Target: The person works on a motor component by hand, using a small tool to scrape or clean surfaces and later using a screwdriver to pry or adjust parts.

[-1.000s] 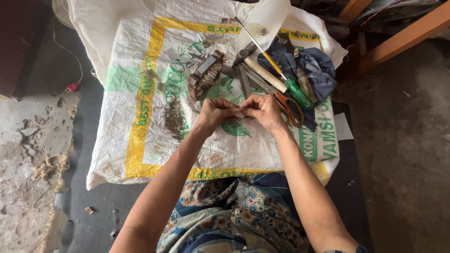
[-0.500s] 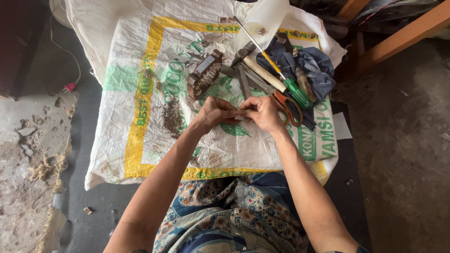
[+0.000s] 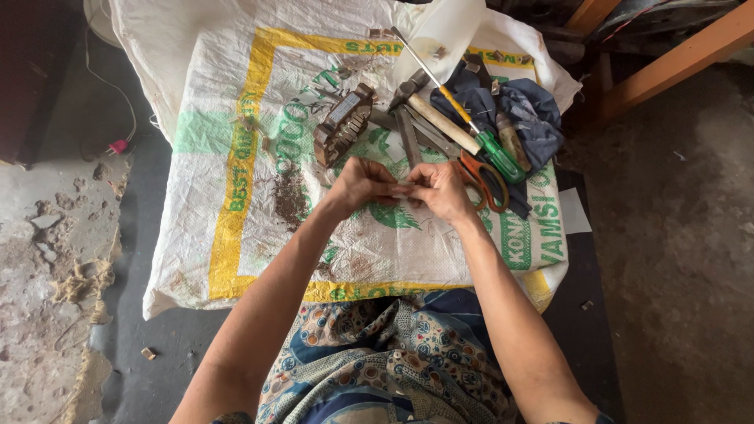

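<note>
Small piece (image 3: pixel 402 186) between both hands' fingers (image 3: pixel 385 182).

Far and right of the hands, tools crowd the sack (image 3: pixel 236 94): orange-handled scissors (image 3: pixel 481 179), green-handled screwdriver (image 3: pixel 463 118), hammer (image 3: pixel 440 122), blue cloth (image 3: pixel 518 110), and a rusty metal block (image 3: pixel 343 124) farther left. The near and left parts of the sack lie open (only a dark debris patch (image 3: pixel 290 198) there).

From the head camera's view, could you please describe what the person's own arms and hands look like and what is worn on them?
Both forearms are bare up to the bottom edge of the picture, with no sleeves in view. The left hand and the right hand wear no gloves, and no watch, bangle or ring can be made out. Below the arms shows a blue patterned garment with small round motifs.
</note>
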